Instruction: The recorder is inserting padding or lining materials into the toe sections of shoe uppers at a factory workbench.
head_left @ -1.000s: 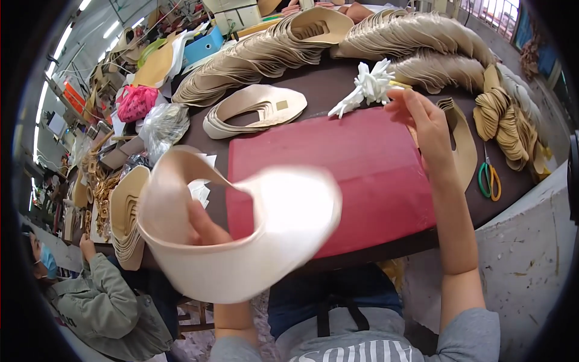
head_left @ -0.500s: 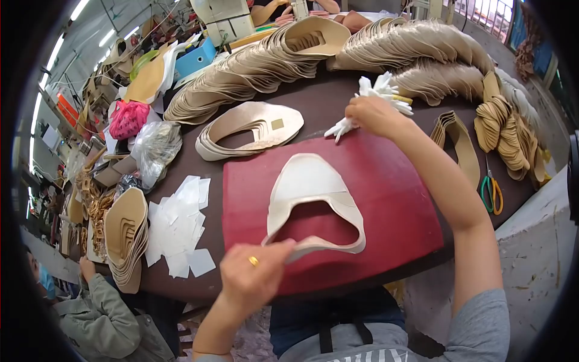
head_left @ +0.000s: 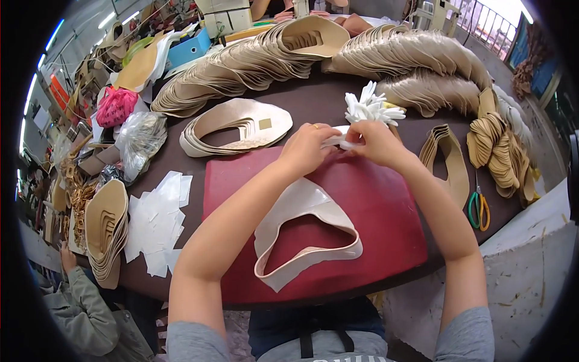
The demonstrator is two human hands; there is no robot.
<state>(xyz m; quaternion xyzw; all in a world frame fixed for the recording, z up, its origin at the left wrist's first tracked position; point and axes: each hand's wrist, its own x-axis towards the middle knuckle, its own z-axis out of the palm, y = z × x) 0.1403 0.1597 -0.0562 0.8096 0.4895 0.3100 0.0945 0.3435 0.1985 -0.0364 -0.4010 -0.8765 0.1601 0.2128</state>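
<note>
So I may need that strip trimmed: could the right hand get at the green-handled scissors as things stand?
Probably yes. The scissors lie in the open on the dark table, on the right hand's side, nothing over them. But both hands now pinch a white strip, which it must release first.

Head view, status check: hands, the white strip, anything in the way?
Left hand and right hand both pinching a white strip. Beige shoe upper flat on red mat. White strip bundle just behind; nothing blocking.

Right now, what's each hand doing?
Left hand: closed, pinching one end of a white strip.
Right hand: closed, pinching the strip's other end, beside the white strip pile.
</note>
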